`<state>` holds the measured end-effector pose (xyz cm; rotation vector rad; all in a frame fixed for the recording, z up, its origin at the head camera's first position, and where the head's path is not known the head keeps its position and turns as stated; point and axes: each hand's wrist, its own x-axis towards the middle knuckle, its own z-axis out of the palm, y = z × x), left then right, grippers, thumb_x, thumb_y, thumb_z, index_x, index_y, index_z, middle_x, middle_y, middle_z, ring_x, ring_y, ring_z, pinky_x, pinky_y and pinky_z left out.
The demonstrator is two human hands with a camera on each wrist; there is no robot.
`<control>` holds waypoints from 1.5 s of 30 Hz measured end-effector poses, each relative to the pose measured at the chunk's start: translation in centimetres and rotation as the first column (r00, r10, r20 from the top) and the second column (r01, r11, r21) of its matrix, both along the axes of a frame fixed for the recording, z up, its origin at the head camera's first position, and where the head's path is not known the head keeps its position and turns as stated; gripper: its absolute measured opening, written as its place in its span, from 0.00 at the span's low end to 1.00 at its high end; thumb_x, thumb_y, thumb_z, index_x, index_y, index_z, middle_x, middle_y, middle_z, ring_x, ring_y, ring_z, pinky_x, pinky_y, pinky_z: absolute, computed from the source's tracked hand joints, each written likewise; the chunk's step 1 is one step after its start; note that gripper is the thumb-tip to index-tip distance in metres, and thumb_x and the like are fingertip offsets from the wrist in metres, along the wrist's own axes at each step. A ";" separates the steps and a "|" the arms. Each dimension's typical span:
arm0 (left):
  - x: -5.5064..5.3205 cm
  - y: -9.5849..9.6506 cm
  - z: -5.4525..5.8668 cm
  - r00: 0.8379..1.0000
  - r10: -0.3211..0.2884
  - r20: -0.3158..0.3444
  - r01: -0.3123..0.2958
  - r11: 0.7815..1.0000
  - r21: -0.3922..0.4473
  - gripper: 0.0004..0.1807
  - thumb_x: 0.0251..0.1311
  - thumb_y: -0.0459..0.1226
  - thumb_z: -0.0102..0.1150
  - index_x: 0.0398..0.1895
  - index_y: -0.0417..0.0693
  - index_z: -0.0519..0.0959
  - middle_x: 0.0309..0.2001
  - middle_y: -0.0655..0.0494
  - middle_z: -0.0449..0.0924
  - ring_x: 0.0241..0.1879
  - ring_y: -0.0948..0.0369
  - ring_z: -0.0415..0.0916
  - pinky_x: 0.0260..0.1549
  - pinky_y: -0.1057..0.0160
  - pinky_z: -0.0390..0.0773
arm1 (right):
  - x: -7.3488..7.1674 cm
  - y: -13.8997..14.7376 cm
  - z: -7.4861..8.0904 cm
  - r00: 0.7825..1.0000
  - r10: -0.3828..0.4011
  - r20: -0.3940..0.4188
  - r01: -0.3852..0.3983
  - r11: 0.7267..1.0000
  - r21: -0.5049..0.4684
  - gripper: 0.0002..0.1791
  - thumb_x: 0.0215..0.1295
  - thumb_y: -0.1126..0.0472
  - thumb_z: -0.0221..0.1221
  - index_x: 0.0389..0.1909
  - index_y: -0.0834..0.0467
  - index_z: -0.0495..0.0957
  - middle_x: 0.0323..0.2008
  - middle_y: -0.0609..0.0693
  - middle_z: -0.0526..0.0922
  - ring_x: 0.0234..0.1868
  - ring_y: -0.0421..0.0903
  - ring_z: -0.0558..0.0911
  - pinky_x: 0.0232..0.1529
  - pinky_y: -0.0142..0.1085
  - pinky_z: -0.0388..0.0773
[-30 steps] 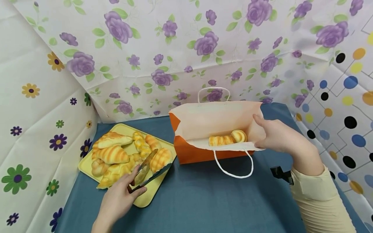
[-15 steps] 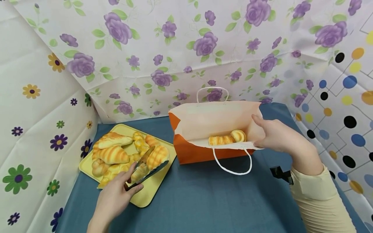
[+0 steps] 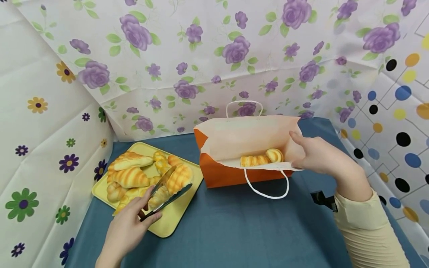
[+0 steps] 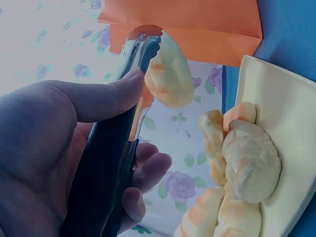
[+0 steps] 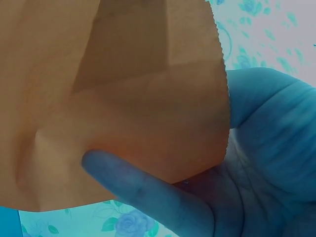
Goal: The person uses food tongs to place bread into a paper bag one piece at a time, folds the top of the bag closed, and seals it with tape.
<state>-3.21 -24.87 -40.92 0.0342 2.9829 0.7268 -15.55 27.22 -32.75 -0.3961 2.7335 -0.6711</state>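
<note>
My left hand (image 3: 124,225) grips black-handled tongs (image 3: 174,197) over the yellow tray (image 3: 169,225). Between the tongs' ends is a round bun with a crosshatched top (image 3: 180,179); the left wrist view has this bun (image 4: 170,79) raised off the tray. Beneath and beside it lie several other breads (image 3: 130,176). My right hand (image 3: 321,154) holds the right edge of an orange paper bag (image 3: 219,175), which stands with its mouth spread. In the right wrist view a finger (image 5: 148,182) lies along the bag's side (image 5: 148,113), while the thumb's tip is hidden behind the paper.
Inside the bag sit a ridged bread roll (image 3: 254,160) and a swirled roll (image 3: 275,156). A white cord handle (image 3: 264,194) hangs over its front, with another (image 3: 244,101) upright behind. Blue cloth (image 3: 234,227) covers the table, and patterned sheets (image 3: 184,56) enclose it.
The tongs have closed around the crosshatched bun. Left hand, tongs and bun have shifted a little to the left. My right hand has stayed nearly still at the bag's edge.
</note>
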 end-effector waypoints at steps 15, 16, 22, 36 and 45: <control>0.5 0.4 1.7 0.941 0.004 -0.338 0.000 1.000 0.012 0.46 0.61 0.44 0.80 0.82 0.62 0.69 0.38 0.62 0.75 0.23 0.71 0.67 0.20 0.64 0.65 | 0.0 0.0 0.0 1.000 0.014 0.001 -0.014 1.000 -0.009 0.55 0.68 0.58 0.71 0.86 0.64 0.46 0.17 0.47 0.73 0.16 0.45 0.69 0.28 0.42 0.69; 0.4 0.5 1.8 0.929 -0.001 -0.370 0.007 1.000 0.014 0.47 0.59 0.42 0.81 0.82 0.62 0.69 0.38 0.62 0.75 0.22 0.71 0.66 0.20 0.64 0.65 | 0.0 0.0 0.0 1.000 0.014 0.001 -0.014 1.000 -0.010 0.55 0.68 0.58 0.71 0.86 0.64 0.46 0.17 0.47 0.73 0.16 0.45 0.68 0.28 0.42 0.69; -0.2 1.5 2.7 0.874 -0.039 -0.485 0.062 0.998 0.032 0.47 0.56 0.39 0.82 0.81 0.60 0.72 0.39 0.64 0.75 0.19 0.72 0.60 0.18 0.65 0.64 | 0.0 0.1 0.0 1.000 0.012 0.003 -0.012 1.000 -0.011 0.55 0.68 0.58 0.70 0.86 0.64 0.47 0.17 0.47 0.72 0.16 0.44 0.68 0.28 0.42 0.69; -1.5 4.7 6.2 0.776 -0.205 -0.597 0.240 0.971 -0.021 0.51 0.54 0.38 0.83 0.82 0.62 0.69 0.52 0.62 0.83 0.31 0.69 0.74 0.18 0.75 0.61 | 0.0 0.2 0.1 1.000 0.021 -0.010 -0.021 1.000 -0.009 0.54 0.68 0.58 0.70 0.86 0.64 0.48 0.17 0.47 0.71 0.16 0.45 0.68 0.28 0.42 0.69; -2.7 6.7 7.9 0.731 -0.307 -0.609 0.308 0.945 -0.106 0.49 0.57 0.42 0.82 0.82 0.62 0.68 0.48 0.61 0.82 0.32 0.66 0.75 0.20 0.68 0.68 | 0.1 0.1 0.0 1.000 0.021 -0.012 -0.021 1.000 -0.006 0.54 0.68 0.59 0.70 0.86 0.64 0.48 0.17 0.47 0.71 0.16 0.45 0.68 0.27 0.42 0.69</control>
